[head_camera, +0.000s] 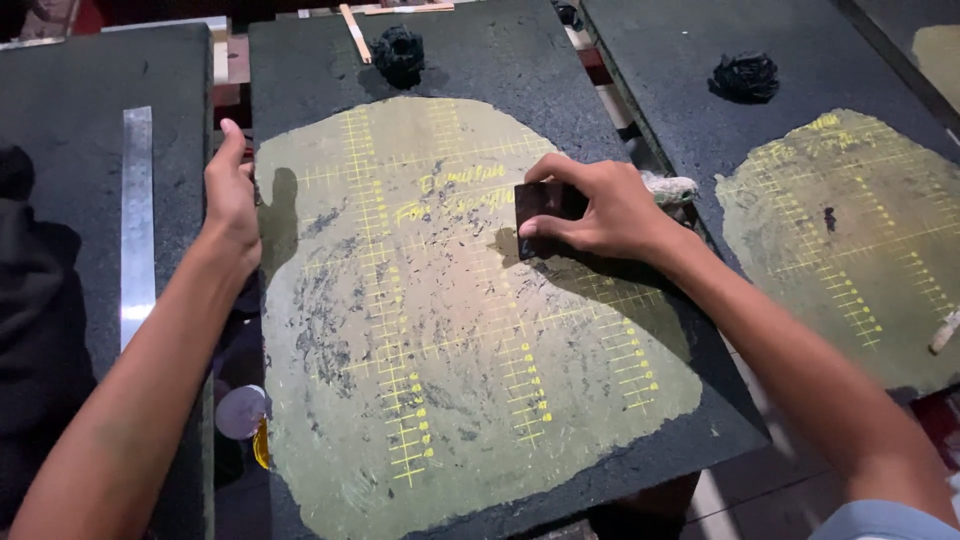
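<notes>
Now, main slab: I see a dark speckled stone slab (480, 60) in the middle, most of its top coated in a dull olive-tan paste layer (440, 400) with ragged edges.
Markings: yellow ruled lines with tick marks cross the coating in a grid, with some yellow scrawl near the top.
Wear: dark streaks show where the coating is thin or scraped, mostly left of centre.
Right hand: my right hand (610, 212) grips a small dark flat scraper (543, 205), fingers curled over its top, its lower edge touching the coating near the slab's right side.
Left hand: my left hand (232, 190) rests loose on the slab's left edge, thumb up, holding nothing.
Neighbours: a second coated slab (700, 40) lies to the right; black crumpled wads (400, 52) sit at the far end of each.
Left side: a metal ruler (136, 220) lies on another dark slab.
</notes>
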